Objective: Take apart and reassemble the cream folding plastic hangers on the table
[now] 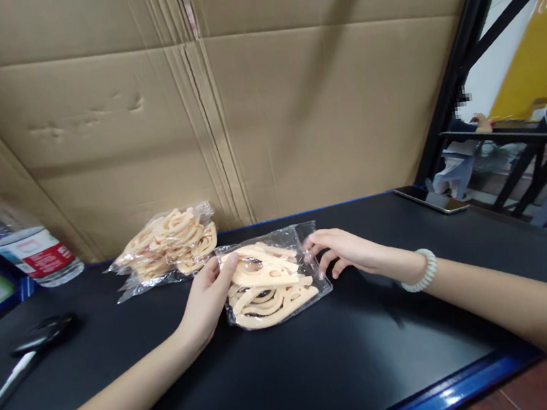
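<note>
A clear bag of flat cream pieces lies near the middle of the tabletop, nearer the back edge than the blue front edge. The left hand grasps its left side, thumb over the top. The right hand is released, its fingers loosely bent at the bag's right end; whether the fingertips touch the plastic I cannot tell.

With the firm hold only on one side, a sideways pull could swing the bag round rather than carry it straight. The plastic looks thin and slick, so a thumb set this near the rim might slip, and a hard tug could split it against the edges of the pieces. Whether the right end is sealed cannot be made out; if it is not, tipping that end down could let pieces slide out.

The heap of similar bags at the back edge, against the cardboard, sits just beside the left hand; a backward sweep of the knuckles could topple it. The bottle by the back left corner and the phone near the back right corner seem out of harm's way.
</note>
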A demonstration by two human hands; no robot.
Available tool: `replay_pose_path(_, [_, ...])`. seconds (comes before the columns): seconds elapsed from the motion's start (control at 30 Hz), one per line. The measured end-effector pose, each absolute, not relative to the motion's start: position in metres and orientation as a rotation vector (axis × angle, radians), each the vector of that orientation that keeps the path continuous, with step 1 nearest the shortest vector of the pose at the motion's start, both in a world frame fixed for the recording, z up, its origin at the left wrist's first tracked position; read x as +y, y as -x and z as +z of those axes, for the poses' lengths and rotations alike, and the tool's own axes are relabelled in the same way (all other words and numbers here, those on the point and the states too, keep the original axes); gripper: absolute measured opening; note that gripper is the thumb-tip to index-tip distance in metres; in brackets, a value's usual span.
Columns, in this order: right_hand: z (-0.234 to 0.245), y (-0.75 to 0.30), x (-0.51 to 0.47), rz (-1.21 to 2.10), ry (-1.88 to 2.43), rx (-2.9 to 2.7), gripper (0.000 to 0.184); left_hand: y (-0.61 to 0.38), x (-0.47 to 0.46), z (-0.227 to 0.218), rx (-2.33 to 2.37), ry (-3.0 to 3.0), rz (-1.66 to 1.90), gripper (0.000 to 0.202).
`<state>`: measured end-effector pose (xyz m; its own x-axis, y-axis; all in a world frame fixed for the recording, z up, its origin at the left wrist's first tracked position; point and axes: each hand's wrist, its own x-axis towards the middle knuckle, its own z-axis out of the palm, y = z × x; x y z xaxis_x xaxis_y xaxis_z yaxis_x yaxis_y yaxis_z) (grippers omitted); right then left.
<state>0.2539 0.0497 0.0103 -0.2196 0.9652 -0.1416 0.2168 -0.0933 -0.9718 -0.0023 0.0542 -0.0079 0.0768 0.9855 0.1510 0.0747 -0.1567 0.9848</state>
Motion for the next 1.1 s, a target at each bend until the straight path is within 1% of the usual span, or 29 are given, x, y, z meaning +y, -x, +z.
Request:
replay_pose_path(0.07, [0.008, -0.258, 0.056, 1.176, 1.348, -1.491, 0.02, 0.001, 0.054, -0.004, 1.187, -1.447, 1.165, 0.049])
replay_pose_path(0.2, [0.005, -0.269, 0.07, 0.856, 1.314, -1.443, 0.015, 0.002, 0.052, 0.011, 1.257, -1.36, 0.92, 0.054])
replay_pose_path(0.37, [0.01, -0.281, 0.076, 0.538, 1.219, -1.553, 0.014, 0.013, 0.052, 0.025, 1.338, -1.418, 0.701, 0.085])
replay_pose_path(0.47, [0.009, -0.287, 0.079, 0.382, 1.209, -1.718, 0.019, 0.02, 0.055, 0.027, 1.353, -1.532, 0.553, 0.092])
replay_pose_path(0.53, [0.005, -0.29, 0.083, 0.366, 1.236, -1.777, 0.02, 0.022, 0.058, 0.025, 1.33, -1.567, 0.516, 0.091])
replay_pose_path(0.63, [-0.006, -0.293, 0.092, 0.427, 1.276, -1.825, 0.019, 0.02, 0.061, 0.018, 1.317, -1.624, 0.58, 0.087])
replay_pose_path(0.8, [-0.023, -0.294, 0.102, 0.512, 1.293, -1.885, 0.021, 0.016, 0.06, 0.01, 1.302, -1.661, 0.661, 0.091])
replay_pose_path(1.1, [-0.027, -0.3, 0.113, 0.613, 1.276, -1.758, 0.018, 0.007, 0.06, 0.009, 1.08, -1.499, 1.009, 0.064])
